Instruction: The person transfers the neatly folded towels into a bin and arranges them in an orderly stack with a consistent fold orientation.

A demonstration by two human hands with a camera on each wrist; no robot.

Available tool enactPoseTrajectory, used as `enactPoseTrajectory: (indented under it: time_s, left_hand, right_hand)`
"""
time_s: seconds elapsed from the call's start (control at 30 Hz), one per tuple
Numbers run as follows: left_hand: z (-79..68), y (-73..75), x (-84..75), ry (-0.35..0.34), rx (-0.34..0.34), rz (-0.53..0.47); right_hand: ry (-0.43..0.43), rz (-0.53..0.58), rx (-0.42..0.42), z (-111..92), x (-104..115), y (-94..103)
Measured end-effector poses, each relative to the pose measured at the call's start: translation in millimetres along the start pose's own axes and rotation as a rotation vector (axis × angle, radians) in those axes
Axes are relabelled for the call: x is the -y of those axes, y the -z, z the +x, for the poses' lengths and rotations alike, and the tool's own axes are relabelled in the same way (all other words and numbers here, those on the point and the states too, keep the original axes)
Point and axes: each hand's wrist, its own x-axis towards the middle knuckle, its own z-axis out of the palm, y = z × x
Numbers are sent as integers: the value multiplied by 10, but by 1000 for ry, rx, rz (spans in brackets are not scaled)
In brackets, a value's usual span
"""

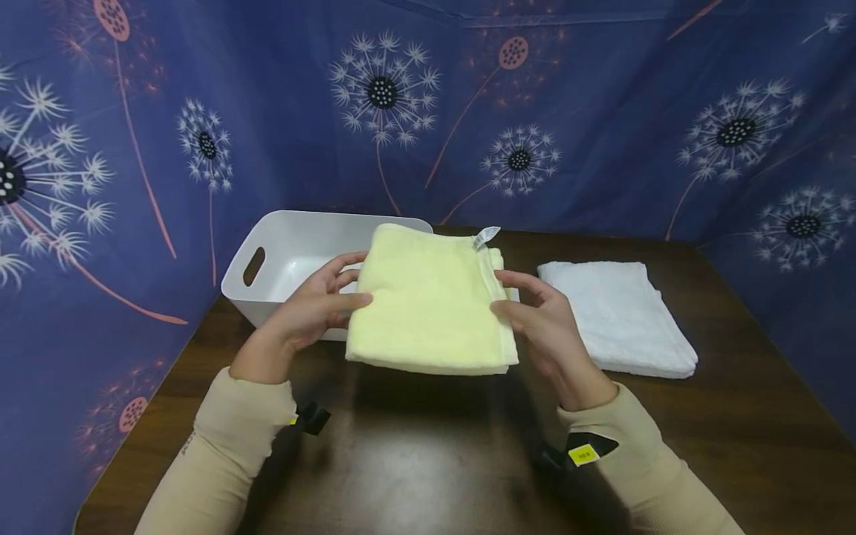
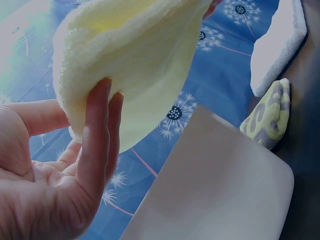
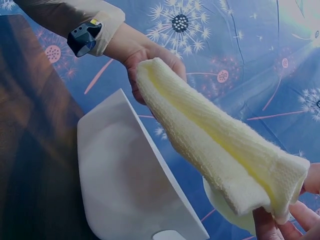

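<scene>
A folded pale yellow towel (image 1: pixel 428 305) is held up above the table, with a small white tag at its upper right corner. My left hand (image 1: pixel 310 305) pinches its left edge, thumb on the near face and fingers behind. On the opposite edge, my right hand (image 1: pixel 545 319) grips with the thumb in front. The right wrist view shows the towel (image 3: pixel 215 145) from its edge, its layers stacked with a fold between them. Behind the towel stands a white plastic bin (image 1: pixel 294 223), partly hidden by it.
To the right, a folded white towel (image 1: pixel 615 316) lies on the dark wooden table (image 1: pixel 414 461). Beyond the bin in the left wrist view sits a yellow and grey patterned fabric item (image 2: pixel 270 115). A blue dandelion-print curtain (image 1: pixel 428 178) surrounds the table's back and sides.
</scene>
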Motion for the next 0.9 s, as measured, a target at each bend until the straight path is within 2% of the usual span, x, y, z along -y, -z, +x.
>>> enactPoseTrajectory:
  time_s: [0.37,0.9]
  left_hand:
    - [15,89,-88,16,-31,50]
    - [77,182,-144,64,-59,106]
  right_hand:
    - [25,17,17,93,40,-88]
    - [0,81,29,208,32,-185]
